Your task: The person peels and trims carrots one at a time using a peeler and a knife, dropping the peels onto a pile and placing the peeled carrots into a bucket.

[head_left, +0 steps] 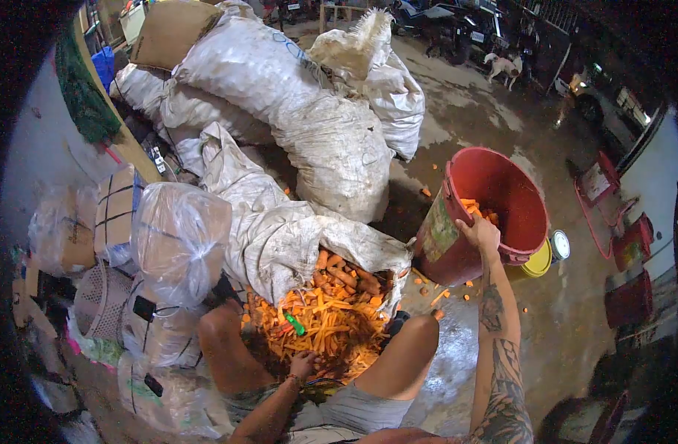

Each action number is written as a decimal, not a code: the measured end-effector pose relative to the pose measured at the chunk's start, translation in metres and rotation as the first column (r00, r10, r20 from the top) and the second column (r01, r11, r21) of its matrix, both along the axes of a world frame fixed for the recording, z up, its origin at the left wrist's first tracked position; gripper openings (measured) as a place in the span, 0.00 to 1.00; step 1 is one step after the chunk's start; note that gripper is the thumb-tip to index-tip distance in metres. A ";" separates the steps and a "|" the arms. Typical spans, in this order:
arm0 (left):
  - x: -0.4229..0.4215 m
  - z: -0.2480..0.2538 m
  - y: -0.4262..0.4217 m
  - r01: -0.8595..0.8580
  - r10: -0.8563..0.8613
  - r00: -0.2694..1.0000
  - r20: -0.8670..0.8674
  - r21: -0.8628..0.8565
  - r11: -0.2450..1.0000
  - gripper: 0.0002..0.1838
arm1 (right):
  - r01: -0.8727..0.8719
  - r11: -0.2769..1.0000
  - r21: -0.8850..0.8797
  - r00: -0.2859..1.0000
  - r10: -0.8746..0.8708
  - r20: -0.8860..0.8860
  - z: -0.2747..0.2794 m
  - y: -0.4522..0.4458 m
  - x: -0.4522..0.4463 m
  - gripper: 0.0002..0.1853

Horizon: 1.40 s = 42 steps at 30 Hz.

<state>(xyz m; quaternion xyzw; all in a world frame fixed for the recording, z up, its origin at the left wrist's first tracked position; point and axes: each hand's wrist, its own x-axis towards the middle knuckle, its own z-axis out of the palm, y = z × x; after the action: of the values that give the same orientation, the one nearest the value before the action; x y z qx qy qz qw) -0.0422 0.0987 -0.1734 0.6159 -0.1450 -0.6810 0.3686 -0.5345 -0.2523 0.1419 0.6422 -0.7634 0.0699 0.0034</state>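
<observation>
My right hand [481,234] reaches over the near rim of a tall red bucket [436,240]. Its fingers look spread, and orange carrot pieces [478,210] show just beyond them inside the bucket. Between my knees, my left hand [304,365] is low at the near edge of a heap of cut carrots [320,318]. Its fingers look curled; whatever they hold is hidden. A small bright green object [294,324] lies on the heap. Whole carrots [342,275] spill from the mouth of a white woven sack [280,237] behind the cut pieces.
Large full white sacks [331,140] are piled ahead. Plastic-wrapped boxes [182,233] and a perforated basket [102,303] stand at the left. A yellow bucket [537,263] sits behind the red one. Carrot bits are scattered on the wet floor [457,348]. A dog [504,68] stands far off.
</observation>
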 end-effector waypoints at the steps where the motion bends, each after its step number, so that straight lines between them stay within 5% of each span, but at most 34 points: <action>1: -0.002 0.013 -0.002 0.005 -0.005 0.999 0.035 0.013 1.000 0.20 | -0.001 1.000 0.001 1.000 0.001 -0.003 0.001 0.000 0.000 0.34; 8: -0.004 0.050 -0.007 0.017 -0.018 0.999 0.041 0.045 0.999 0.20 | 0.025 0.999 0.045 1.000 -0.025 -0.002 -0.004 -0.005 -0.001 0.35; 17: -0.005 0.034 -0.004 -0.155 0.158 0.985 -0.067 0.049 0.987 0.17 | 0.035 0.998 0.051 0.999 -0.035 -0.006 -0.005 -0.007 -0.002 0.36; 23: -0.004 0.026 -0.005 -0.128 0.134 0.986 -0.101 0.065 0.990 0.18 | 0.009 0.997 0.074 1.000 -0.007 -0.018 -0.002 -0.006 -0.003 0.39; 29: -0.004 0.035 -0.008 -0.038 0.033 0.998 0.056 0.093 0.995 0.17 | 0.004 0.999 0.039 1.000 -0.004 -0.018 -0.009 -0.009 -0.007 0.38; 38: -0.007 0.061 -0.012 -0.101 0.105 0.994 -0.029 0.110 0.989 0.17 | -0.024 0.999 0.038 1.000 0.024 -0.001 0.001 -0.002 0.001 0.37; 42: -0.005 0.063 -0.010 0.023 -0.025 0.996 0.085 0.025 0.999 0.19 | -0.030 0.999 0.027 1.000 0.030 -0.004 -0.001 -0.002 -0.001 0.38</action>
<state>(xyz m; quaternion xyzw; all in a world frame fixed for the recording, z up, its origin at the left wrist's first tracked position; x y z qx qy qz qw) -0.0472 0.0884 -0.1099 0.6471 -0.1596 -0.6602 0.3465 -0.5356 -0.2544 0.1409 0.6538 -0.7544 0.0583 -0.0046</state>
